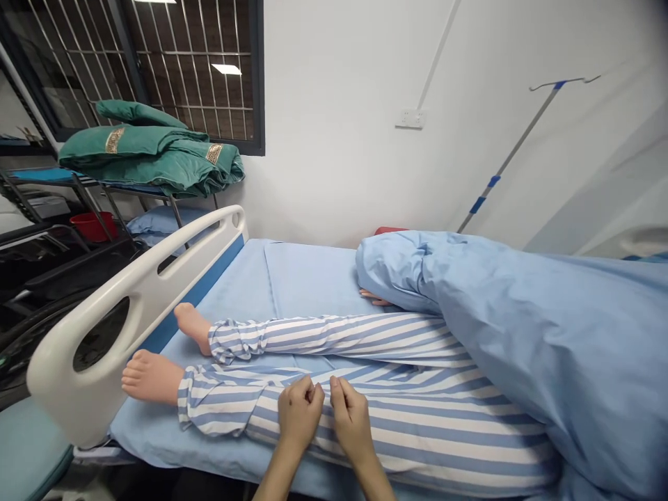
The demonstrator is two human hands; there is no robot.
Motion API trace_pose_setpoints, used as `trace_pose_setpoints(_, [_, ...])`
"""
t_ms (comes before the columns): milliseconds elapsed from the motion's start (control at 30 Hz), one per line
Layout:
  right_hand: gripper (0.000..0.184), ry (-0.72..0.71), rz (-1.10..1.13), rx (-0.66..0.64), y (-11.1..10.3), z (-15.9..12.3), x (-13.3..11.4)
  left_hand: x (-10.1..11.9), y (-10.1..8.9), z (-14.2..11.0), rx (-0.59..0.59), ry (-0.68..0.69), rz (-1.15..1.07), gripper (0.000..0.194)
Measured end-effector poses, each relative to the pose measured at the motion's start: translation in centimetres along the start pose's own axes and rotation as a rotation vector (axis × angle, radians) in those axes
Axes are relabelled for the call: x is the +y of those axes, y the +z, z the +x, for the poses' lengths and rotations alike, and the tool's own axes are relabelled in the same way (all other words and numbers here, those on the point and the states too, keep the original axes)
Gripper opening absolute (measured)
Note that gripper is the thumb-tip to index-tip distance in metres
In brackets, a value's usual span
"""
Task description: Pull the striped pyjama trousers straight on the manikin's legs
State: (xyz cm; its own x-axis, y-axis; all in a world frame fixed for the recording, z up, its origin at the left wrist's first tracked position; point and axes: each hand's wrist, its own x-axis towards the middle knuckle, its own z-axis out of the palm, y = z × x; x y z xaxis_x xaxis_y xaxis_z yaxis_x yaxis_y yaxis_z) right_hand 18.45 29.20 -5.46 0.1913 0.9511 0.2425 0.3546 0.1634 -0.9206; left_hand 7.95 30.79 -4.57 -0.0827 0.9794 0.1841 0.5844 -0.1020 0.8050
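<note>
Left hand (300, 410) and right hand (353, 421) are at bottom centre of the frame, side by side, just apart. Both sets of fingers (313, 393) are curled narrow and pinch up the cloth of the striped trouser leg (412, 424), on the shin of the nearer leg. The leg belongs to a manikin (339, 337) lying on its back on a hospital bed (313, 278), feet toward the left of the frame.

Bare near foot (151, 376) and far foot (193, 327) lie on the pale blue sheet, close to the white plastic footboard (115, 313), which has a blue strip along its base. A light blue quilt (522, 334) covers the upper body at right, and a manikin hand (373, 298) pokes out from under its fold.

At upper left, green folded blankets (151, 149) sit on a metal rack (46, 177) by a barred window (198, 69). A pale blue pillow (156, 226) and a red basin (91, 226) are below them. A white wall socket (410, 118) is at top centre, and an IV pole (514, 153) leans at upper right.
</note>
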Motion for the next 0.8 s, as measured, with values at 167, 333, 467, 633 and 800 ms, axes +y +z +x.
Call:
trace_pose_setpoints(167, [0.043, 0.075, 0.095, 0.066, -3.0, 0.0, -0.1, 1.6, 1.9, -0.3, 0.014, -0.039, -0.145, 0.032])
trace_pose_setpoints(333, [0.043, 0.073, 0.154, 0.093, -4.8, -0.2, -0.2, 2.5, 3.6, -0.5, 0.069, -0.035, -0.061, 0.028])
trace_pose_setpoints(467, [0.044, 0.089, 0.106, 0.102, -6.1, -0.4, 0.4, 2.5, 4.4, -0.6, 0.011, -0.01, -0.08, 0.028])
trace_pose_setpoints(633, [0.041, 0.018, 0.021, 0.165, -8.3, -0.8, 1.1, 3.6, 5.0, -0.9, -0.02, -0.045, -0.119, 0.029])
trace_pose_setpoints(800, [0.043, 0.013, 0.018, 0.201, -10.4, -1.0, 2.6, 7.4, 8.1, -2.4, -0.22, -0.094, -0.474, 0.031])
